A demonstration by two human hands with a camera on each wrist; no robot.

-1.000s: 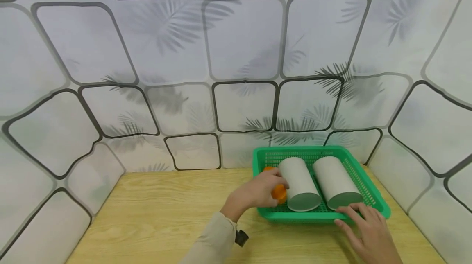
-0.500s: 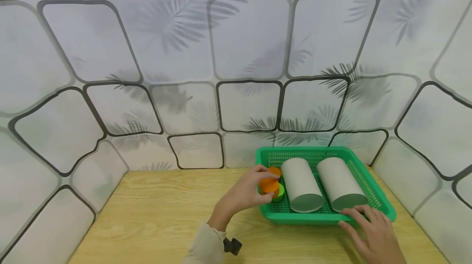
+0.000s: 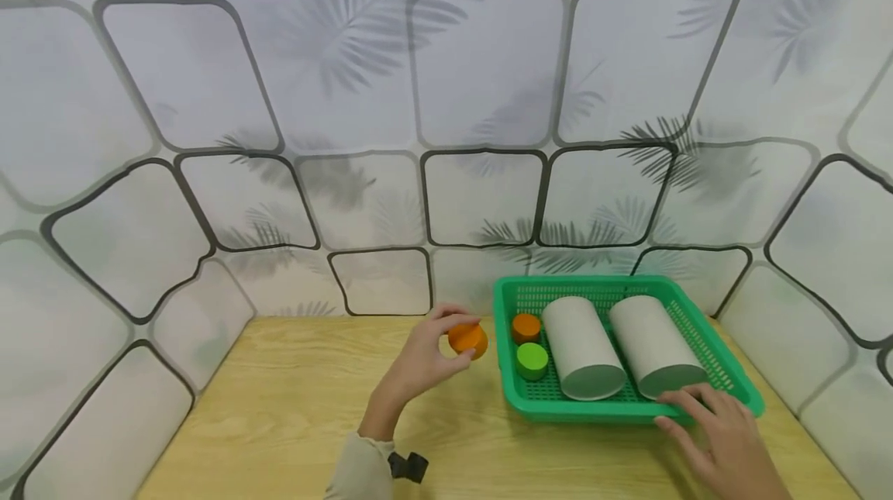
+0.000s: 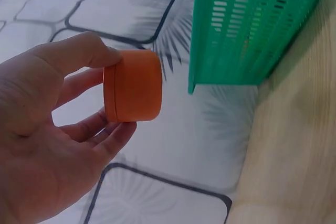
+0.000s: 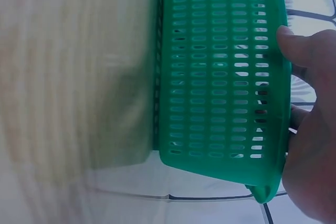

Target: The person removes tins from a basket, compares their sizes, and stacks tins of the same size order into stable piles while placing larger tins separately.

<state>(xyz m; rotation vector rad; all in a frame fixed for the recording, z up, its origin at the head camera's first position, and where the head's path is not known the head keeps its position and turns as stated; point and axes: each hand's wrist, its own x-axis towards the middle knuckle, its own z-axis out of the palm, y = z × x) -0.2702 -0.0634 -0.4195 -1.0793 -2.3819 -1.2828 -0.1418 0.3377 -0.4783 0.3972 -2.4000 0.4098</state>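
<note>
My left hand (image 3: 422, 360) pinches a small round orange jar (image 4: 134, 85) between thumb and fingers. It holds the jar up off the table, just left of the green plastic basket (image 3: 579, 410). A seam near one end of the jar shows in the left wrist view. My right hand (image 3: 725, 438) grips the basket's near rim at the right, thumb outside and fingertips over the edge. Inside the basket, at the left, stand another orange jar (image 3: 526, 327) and a lime-green one (image 3: 532, 360). Two large white cylinders (image 3: 582, 345) lie beside them.
The basket rests on a light wooden table (image 3: 293, 407), towards its right side. A patterned white backdrop (image 3: 363, 198) rises behind the table and along both sides.
My left hand has lifted an orange jar out of the basket and carried it left past the rim. The lime-green jar is now uncovered. My right hand stays on the rim.
</note>
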